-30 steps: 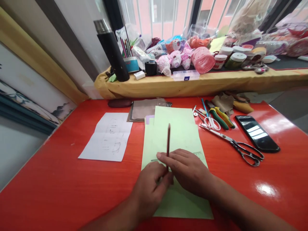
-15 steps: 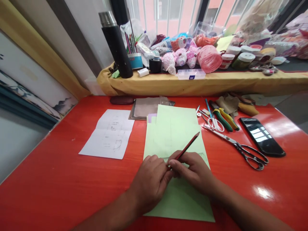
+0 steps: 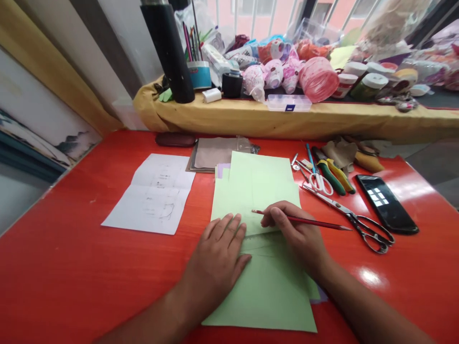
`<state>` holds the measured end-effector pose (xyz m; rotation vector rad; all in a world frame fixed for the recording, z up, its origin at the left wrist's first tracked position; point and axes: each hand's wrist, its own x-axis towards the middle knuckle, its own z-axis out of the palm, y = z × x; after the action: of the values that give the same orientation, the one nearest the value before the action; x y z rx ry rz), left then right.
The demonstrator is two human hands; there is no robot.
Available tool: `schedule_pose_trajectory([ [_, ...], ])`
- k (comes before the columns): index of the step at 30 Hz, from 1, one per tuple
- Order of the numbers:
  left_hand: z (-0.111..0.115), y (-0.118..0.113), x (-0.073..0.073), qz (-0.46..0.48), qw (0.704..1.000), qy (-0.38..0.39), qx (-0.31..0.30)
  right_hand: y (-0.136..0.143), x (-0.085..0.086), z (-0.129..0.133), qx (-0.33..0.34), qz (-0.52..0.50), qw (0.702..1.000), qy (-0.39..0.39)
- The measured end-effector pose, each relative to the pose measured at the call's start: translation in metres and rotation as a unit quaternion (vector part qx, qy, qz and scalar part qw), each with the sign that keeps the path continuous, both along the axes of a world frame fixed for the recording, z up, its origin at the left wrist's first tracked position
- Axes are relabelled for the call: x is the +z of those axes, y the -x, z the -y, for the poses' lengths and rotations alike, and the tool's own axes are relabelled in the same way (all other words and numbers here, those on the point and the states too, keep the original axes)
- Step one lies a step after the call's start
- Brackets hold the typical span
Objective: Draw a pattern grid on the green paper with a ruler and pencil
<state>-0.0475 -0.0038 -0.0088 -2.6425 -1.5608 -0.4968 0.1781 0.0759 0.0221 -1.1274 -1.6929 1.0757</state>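
Observation:
Sheets of light green paper [image 3: 265, 296] lie overlapping on the red table in front of me, with faint pencil lines near the middle. My left hand [image 3: 220, 251] rests flat on the paper's left side, fingers spread. In my right hand [image 3: 296, 229] is a dark red pencil [image 3: 319, 222], pinched between thumb and fingers. The pencil lies nearly level, its sharpened tip pointing right and its other end pointing left over the paper. The right hand is over the right part of the sheets.
A folded white sheet with sketches [image 3: 154, 193] lies left. Shears [image 3: 358, 222], small white scissors [image 3: 321, 184], green-yellow pliers [image 3: 335, 177] and a black phone [image 3: 387, 203] lie right. Behind, a black flask [image 3: 170, 52] and craft supplies crowd the ledge [image 3: 229, 119].
My hands have moved apart. The left has flattened onto the paper; the pencil in my right hand has swung from pointing up and right to nearly level.

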Motion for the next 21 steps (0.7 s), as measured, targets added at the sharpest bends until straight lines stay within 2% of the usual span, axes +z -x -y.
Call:
schedule_pose_trajectory([
  [8, 0.002, -0.001, 0.001, 0.022, 0.999, -0.014, 0.018, 0.011, -0.008, -0.010, -0.042, 0.020, 0.998, 0.029],
  [21, -0.001, -0.003, 0.006, 0.075, 0.997, -0.001, 0.023, 0.012, -0.009, -0.013, -0.034, 0.089, 0.995, 0.037],
])
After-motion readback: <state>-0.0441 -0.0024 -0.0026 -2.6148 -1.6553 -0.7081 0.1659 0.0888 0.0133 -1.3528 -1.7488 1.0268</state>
